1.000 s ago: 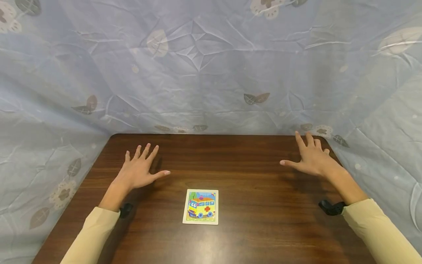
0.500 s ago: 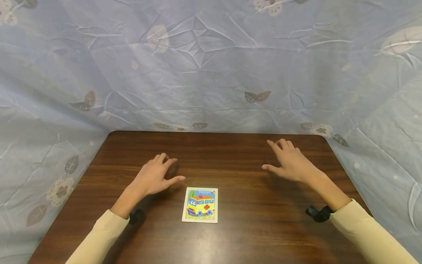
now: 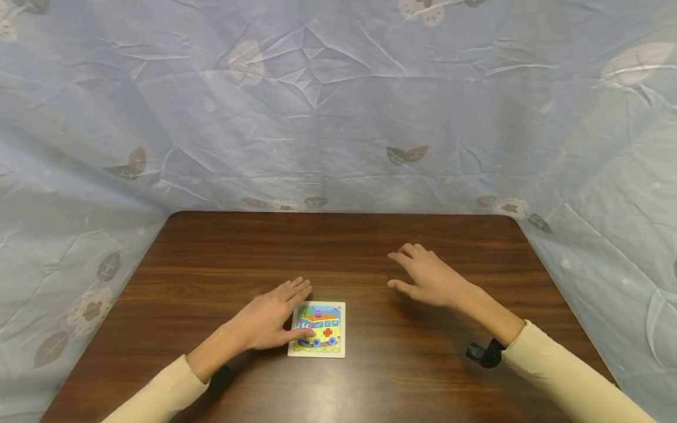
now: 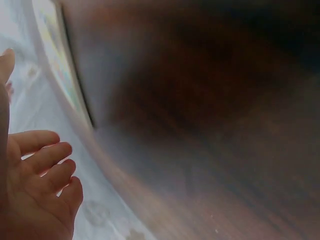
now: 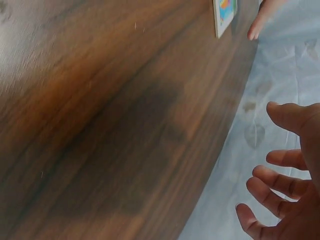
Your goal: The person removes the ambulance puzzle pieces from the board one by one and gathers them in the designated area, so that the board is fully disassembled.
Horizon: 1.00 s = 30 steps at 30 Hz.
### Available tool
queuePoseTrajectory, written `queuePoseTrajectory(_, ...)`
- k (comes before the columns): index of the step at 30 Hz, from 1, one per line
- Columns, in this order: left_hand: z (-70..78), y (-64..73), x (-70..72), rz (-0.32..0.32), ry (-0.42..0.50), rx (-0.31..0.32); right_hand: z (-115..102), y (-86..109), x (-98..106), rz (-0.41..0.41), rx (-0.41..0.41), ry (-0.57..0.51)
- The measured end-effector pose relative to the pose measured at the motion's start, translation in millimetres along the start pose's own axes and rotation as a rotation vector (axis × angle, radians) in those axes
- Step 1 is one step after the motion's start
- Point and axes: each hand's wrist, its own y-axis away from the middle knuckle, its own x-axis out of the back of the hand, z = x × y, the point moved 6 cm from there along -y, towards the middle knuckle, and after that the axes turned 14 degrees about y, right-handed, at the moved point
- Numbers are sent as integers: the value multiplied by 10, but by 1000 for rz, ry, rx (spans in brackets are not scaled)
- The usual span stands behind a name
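A small square picture puzzle with a cartoon ambulance and a pale border lies flat on the table. My left hand is at its left side, fingers extended, the thumb overlapping the ambulance's front in the head view. In the left wrist view the puzzle appears edge-on beyond the left hand, whose palm holds nothing. To the right of the puzzle my right hand hovers over the table, fingers loosely bent and thumb apart. The right wrist view shows that hand with nothing in it.
The dark wood-grain table has rounded far corners. A pale blue-grey cloth with leaf and flower prints hangs behind and along both sides. A black wrist device sits below the right wrist.
Both hands have moved inward and toward the puzzle from wide apart. The left hand has come to the puzzle's left side; the right hand's fingers have bent more. The puzzle stays in place.
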Motion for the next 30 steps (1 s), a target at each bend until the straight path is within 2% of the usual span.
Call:
queuePoseTrajectory(6,112,64,-125,-75,-34,-79,-168,-72,-72,-9,33,-13)
queuePoseTrajectory(12,130,96,-189,-104,-91,-130,-364,-149,-146,-30,75,-33)
queuePoseTrajectory(21,178,69,-259,-168,-103,-213,-683,-269,-319,-59,140,-108)
queuePoseTrajectory(27,228,85,-325,-226,-87,-240,-885,-286,-476,-91,177,-97)
queuePoseTrajectory(30,245,99,-350,-235,-97,-249,-958,-268,-544,-95,185,-94)
